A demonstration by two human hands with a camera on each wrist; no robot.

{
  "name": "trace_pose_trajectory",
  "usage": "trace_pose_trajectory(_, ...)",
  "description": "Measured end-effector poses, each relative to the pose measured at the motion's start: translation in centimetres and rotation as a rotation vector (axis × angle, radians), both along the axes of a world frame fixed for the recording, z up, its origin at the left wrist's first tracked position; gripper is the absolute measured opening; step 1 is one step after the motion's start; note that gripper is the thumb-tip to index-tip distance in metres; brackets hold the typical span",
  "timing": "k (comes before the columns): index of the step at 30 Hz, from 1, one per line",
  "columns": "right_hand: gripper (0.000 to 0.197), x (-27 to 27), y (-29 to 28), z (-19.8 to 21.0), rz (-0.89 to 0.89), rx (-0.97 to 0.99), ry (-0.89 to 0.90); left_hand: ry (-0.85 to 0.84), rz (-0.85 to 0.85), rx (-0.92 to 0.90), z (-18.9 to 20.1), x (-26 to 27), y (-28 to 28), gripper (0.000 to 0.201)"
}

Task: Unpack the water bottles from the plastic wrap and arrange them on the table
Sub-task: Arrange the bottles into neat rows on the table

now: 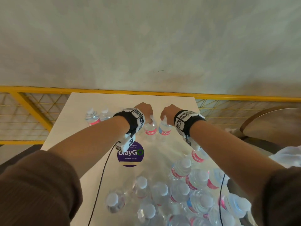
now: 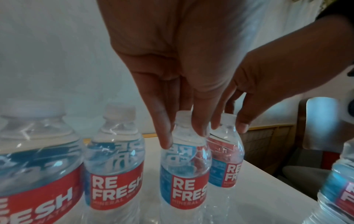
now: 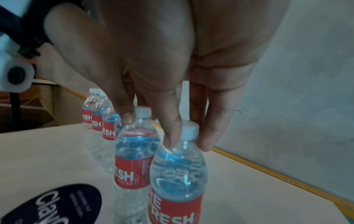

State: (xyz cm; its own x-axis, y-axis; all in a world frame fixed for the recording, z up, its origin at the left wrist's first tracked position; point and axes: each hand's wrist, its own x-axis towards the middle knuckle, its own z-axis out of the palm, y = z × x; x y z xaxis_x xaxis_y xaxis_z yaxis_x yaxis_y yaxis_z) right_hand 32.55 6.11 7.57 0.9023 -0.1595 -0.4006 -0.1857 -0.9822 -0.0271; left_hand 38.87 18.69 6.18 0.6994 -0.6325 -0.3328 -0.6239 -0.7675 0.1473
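Note:
Two upright water bottles with red-and-blue labels stand side by side at the far middle of the white table (image 1: 68, 128). My left hand (image 1: 150, 115) (image 2: 184, 136) pinches the neck of the left bottle (image 1: 150, 129) (image 2: 184, 166) just under its cap. My right hand (image 1: 163, 118) (image 3: 188, 141) pinches the cap of the right bottle (image 1: 164, 129) (image 3: 178, 174). More bottles (image 1: 92, 118) (image 2: 114, 159) stand in a row to the left. Several bottles in the pack (image 1: 179, 193) sit in clear plastic wrap at the near right.
A purple round ClayGo sticker (image 1: 130, 154) (image 3: 51, 204) lies on the table in front of the held bottles. A yellow mesh railing (image 1: 32, 111) and a grey wall run behind the table. A wooden chair (image 1: 268, 124) stands off the right edge. Black wrist cables (image 1: 101, 185) hang over the table.

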Motion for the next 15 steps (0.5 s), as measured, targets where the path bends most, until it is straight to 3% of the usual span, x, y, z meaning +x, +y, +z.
trace_pose_trajectory(6,0.049,0.3,-0.8,-0.6,-0.086,-0.008,-0.006,0.035,-0.014,-0.034,-0.6,-0.3,-1.2,0.042)
trace_pose_trajectory(10,0.042,0.0,-0.7,-0.9,-0.076,-0.012,-0.065,0.009,-0.064,-0.016,-0.1,-0.1,-1.4,0.033)
trace_pose_trajectory(15,0.04,0.6,-0.4,-1.0,-0.049,0.019,-0.097,-0.046,0.006,-0.041,0.1,0.6,-1.0,0.025)
